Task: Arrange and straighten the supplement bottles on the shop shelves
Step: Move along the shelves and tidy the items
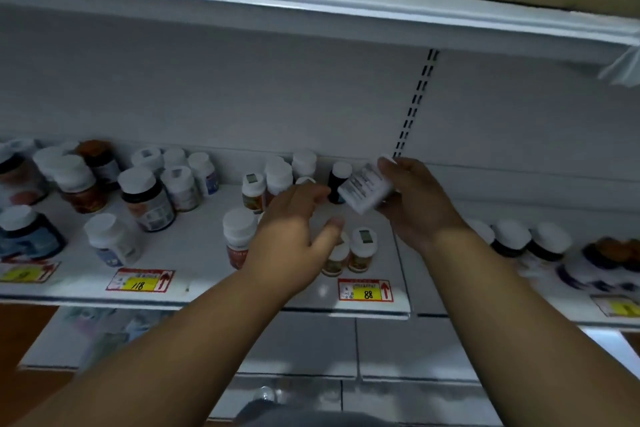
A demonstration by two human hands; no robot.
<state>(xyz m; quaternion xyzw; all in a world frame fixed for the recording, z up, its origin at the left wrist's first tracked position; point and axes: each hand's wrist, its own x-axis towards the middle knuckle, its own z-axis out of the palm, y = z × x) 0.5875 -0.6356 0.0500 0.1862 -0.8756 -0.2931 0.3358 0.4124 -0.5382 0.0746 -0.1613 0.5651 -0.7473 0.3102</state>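
My right hand (414, 199) holds a white supplement bottle (365, 189) tilted in the air above the shelf (194, 253). My left hand (294, 232) hovers open over a cluster of small white-capped bottles, fingers spread toward a dark bottle (337, 182) at the back. Two small bottles with amber labels (360, 250) stand just below my left thumb. A red-labelled bottle (239, 236) stands to the left of my left wrist. More bottles (280, 175) stand behind my left hand, partly hidden by it.
Larger dark and white bottles (147, 198) crowd the shelf's left part. Dark white-capped bottles (512, 237) line the adjoining shelf at the right. Yellow price tags (140, 282) sit on the front edge. Another shelf (311, 0) hangs above; lower shelving lies below.
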